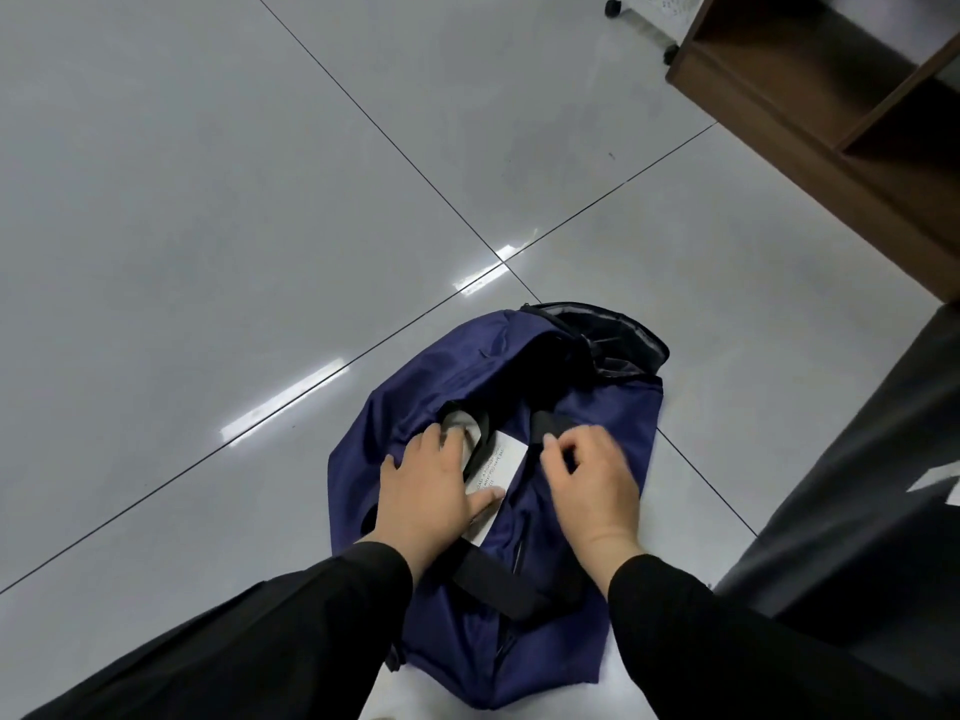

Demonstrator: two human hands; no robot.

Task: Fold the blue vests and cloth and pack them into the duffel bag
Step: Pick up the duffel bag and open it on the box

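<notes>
Item: navy duffel bag (519,387), lower centre, on the floor (260,200). Left hand (431,491) lay flat, fingers spread, apparently steadying it; right hand (587,475) fingers pinched a black strap (543,426), apparently to open it. Vests unseen.

An office-like room with a polished tile floor
Large glossy grey floor tiles (260,200) with dark joints mirror strip lights; a brown wooden shelf unit (831,122) stands at the far right, just beside a white cart on castors (644,13)
</notes>
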